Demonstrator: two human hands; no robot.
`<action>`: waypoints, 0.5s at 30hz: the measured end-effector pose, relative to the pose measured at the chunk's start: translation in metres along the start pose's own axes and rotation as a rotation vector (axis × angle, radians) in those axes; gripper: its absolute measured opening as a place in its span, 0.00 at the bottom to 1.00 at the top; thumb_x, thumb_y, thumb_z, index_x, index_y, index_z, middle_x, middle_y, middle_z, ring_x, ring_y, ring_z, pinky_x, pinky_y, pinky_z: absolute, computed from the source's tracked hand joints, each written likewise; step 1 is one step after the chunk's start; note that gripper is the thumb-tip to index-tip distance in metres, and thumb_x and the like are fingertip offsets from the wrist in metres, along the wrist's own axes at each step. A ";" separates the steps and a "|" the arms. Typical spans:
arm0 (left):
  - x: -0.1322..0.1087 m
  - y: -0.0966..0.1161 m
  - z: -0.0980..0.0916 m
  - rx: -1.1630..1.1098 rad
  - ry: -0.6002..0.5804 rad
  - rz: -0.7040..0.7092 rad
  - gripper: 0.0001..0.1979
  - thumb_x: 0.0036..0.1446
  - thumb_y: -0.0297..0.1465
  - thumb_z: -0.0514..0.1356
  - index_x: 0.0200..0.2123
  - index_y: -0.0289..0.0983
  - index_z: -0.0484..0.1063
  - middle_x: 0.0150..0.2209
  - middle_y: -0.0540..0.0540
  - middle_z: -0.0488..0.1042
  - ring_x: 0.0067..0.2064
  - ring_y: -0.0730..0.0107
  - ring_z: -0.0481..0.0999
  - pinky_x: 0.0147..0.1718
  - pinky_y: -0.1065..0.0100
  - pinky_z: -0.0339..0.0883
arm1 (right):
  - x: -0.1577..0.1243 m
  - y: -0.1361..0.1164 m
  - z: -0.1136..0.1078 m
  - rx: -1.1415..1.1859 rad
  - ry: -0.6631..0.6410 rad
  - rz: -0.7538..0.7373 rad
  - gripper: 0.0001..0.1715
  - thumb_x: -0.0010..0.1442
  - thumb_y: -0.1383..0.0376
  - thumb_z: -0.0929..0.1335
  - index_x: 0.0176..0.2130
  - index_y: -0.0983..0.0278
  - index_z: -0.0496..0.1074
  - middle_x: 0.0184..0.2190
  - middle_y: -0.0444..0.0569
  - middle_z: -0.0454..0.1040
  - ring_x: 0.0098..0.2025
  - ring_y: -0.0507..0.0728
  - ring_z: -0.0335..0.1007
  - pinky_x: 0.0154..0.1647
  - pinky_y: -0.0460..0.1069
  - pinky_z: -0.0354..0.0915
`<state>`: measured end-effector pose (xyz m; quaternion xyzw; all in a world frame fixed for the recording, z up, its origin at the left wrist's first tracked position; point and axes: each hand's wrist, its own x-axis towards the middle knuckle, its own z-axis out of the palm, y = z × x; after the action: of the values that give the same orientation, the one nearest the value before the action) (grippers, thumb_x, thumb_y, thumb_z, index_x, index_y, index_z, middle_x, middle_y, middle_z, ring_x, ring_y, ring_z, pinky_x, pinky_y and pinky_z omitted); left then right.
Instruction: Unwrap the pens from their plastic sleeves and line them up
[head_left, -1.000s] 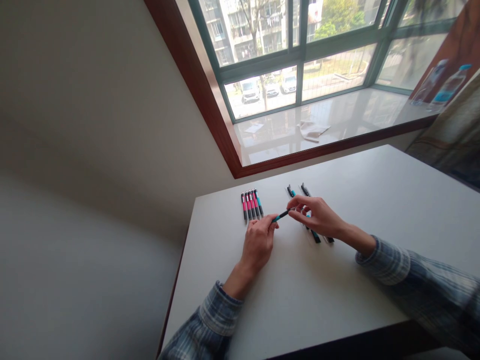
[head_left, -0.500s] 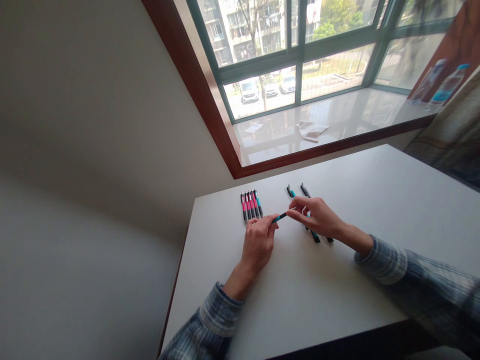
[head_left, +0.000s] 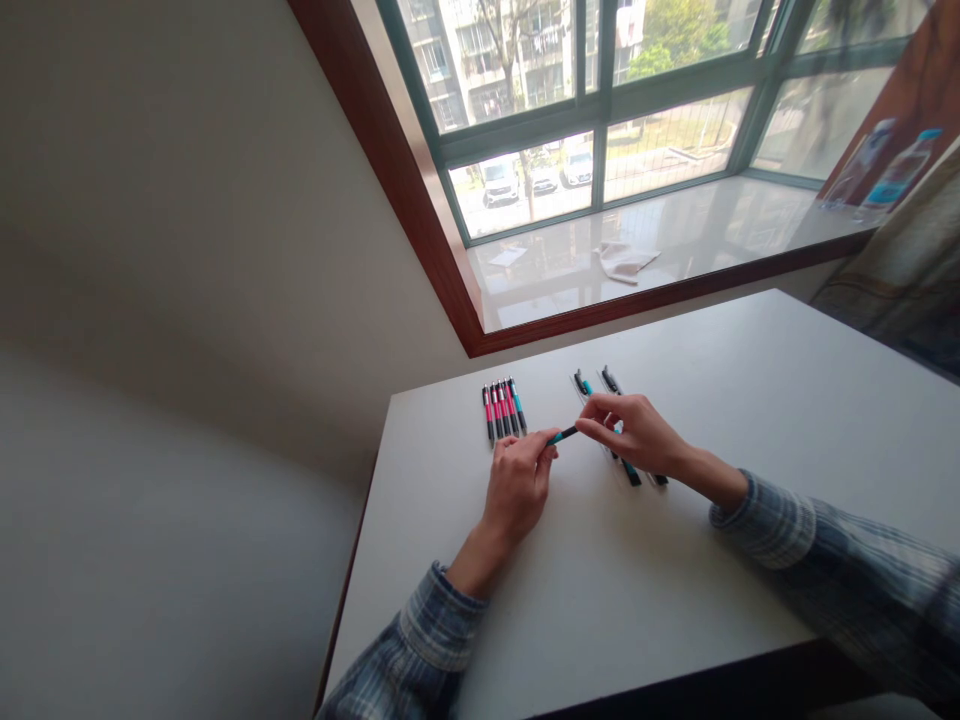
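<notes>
My left hand (head_left: 517, 488) and my right hand (head_left: 628, 433) meet above a white table (head_left: 660, 590). Between them runs a teal and black pen (head_left: 564, 434), its near end at my left fingertips and its far end pinched in my right fingers. Just beyond my left hand lies a tight row of several pink and black pens (head_left: 501, 410), with one teal pen at its right side. Under my right hand lie several teal and black pens in clear wrapping (head_left: 615, 428), partly hidden by my palm and fingers.
The white table ends at a dark edge on the left and near side. Behind it is a glossy window sill (head_left: 660, 235) with a folded cloth (head_left: 626, 262) and plastic bottles (head_left: 898, 170). A pale wall (head_left: 187, 250) fills the left, and a patterned curtain (head_left: 900, 270) hangs at right.
My right hand has slid slightly left along the pen, and its fingers now cover the pen's far end. My left hand and the pens on the table stay in place.
</notes>
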<state>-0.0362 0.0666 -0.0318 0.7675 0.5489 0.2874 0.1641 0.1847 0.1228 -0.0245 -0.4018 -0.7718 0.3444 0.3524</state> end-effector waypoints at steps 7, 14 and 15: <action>0.000 -0.001 0.001 -0.015 0.008 -0.017 0.15 0.71 0.30 0.54 0.55 0.43 0.76 0.42 0.49 0.83 0.44 0.64 0.79 0.53 0.59 0.63 | -0.001 0.000 0.002 0.040 -0.009 -0.015 0.15 0.66 0.52 0.70 0.42 0.60 0.77 0.30 0.46 0.78 0.31 0.55 0.73 0.33 0.49 0.68; 0.001 -0.001 -0.001 -0.024 0.005 -0.026 0.14 0.71 0.29 0.55 0.55 0.42 0.76 0.43 0.49 0.84 0.45 0.63 0.79 0.53 0.58 0.62 | -0.001 0.002 0.002 0.026 -0.019 0.003 0.15 0.65 0.52 0.71 0.39 0.61 0.79 0.29 0.45 0.78 0.29 0.54 0.70 0.32 0.49 0.66; 0.001 -0.001 -0.001 -0.022 0.005 -0.029 0.14 0.71 0.30 0.55 0.54 0.42 0.77 0.43 0.48 0.84 0.45 0.63 0.79 0.53 0.58 0.62 | -0.001 0.002 0.002 0.027 -0.021 0.006 0.15 0.65 0.52 0.71 0.39 0.61 0.79 0.29 0.46 0.79 0.29 0.54 0.71 0.32 0.49 0.66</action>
<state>-0.0370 0.0681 -0.0309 0.7569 0.5572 0.2931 0.1754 0.1842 0.1220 -0.0270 -0.3957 -0.7697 0.3598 0.3487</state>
